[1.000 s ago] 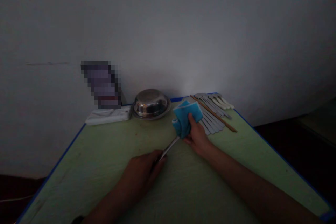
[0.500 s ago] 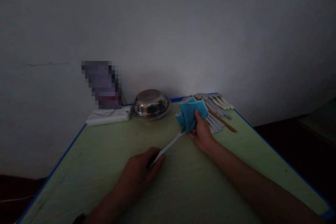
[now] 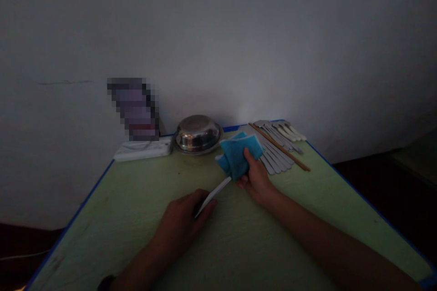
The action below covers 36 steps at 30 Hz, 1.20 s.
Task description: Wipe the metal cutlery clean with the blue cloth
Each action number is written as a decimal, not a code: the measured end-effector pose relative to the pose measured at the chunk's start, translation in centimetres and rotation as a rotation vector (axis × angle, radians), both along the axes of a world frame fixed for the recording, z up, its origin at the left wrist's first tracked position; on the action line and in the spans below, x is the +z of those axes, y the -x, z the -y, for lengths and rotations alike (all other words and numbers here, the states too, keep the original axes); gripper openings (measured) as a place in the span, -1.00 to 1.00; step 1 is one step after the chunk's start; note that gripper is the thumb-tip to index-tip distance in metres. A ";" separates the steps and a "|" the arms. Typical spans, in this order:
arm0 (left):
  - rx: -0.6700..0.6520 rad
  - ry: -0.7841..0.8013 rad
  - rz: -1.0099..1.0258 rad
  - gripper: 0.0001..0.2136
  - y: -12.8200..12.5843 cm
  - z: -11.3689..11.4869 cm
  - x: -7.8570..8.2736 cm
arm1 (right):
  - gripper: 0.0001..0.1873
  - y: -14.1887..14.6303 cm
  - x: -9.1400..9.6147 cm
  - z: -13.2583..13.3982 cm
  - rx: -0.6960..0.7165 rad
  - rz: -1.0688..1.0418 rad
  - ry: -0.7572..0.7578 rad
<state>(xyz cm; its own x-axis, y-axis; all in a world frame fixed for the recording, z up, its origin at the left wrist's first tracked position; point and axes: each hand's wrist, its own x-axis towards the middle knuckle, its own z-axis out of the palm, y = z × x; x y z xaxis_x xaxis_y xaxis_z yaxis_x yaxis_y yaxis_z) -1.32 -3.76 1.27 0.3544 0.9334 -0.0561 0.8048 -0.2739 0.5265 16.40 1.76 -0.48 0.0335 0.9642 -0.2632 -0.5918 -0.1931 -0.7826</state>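
Observation:
My left hand is closed around the near end of a utensil with a slim pale handle. The handle slants up and away to the right, and its far end is hidden in a folded blue cloth. My right hand grips that cloth, thumb on top, wrapping it round the utensil. Just beyond my right hand lie several flat metal utensils, fanned out with their handles toward me. Wooden chopsticks lie across them, beside several white-handled spoons.
An upturned metal bowl stands at the back of the green table. Left of it are a white box-like object and a blurred-out upright panel. A wall rises behind; blue trim lines the table edges.
My right hand has slid the blue cloth down the utensil toward my left hand, so less of the handle shows. The left hand has barely moved.

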 end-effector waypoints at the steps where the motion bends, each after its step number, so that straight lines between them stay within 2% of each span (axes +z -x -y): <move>1: -0.005 -0.032 0.000 -0.76 0.1 0.0 -0.1 | -0.56 -0.1 0.0 -0.1 -0.011 -0.009 -0.002; 5: -0.039 -0.140 0.013 -0.81 0.3 -0.1 -0.6 | -0.56 0.1 0.2 -0.1 -0.015 0.001 -0.011; 10: -0.060 -0.191 0.037 -0.86 0.3 -0.3 -0.8 | -0.55 0.1 0.2 0.0 0.008 0.012 -0.023; 22: -0.073 -0.145 0.015 -0.79 0.2 -0.2 -0.5 | -0.57 0.1 -0.1 -0.1 0.042 0.044 -0.042; 36: -0.080 -0.157 0.004 -0.81 0.2 -0.1 -0.5 | -0.55 0.2 0.2 0.0 0.048 0.069 -0.032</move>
<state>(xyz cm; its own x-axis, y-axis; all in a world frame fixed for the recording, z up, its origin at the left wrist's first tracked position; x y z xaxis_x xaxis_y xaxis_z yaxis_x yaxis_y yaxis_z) -1.49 -3.66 0.81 0.4276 0.8995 0.0900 0.7753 -0.4161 0.4752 16.22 1.74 -0.31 0.0045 0.9729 -0.2312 -0.5268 -0.1943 -0.8275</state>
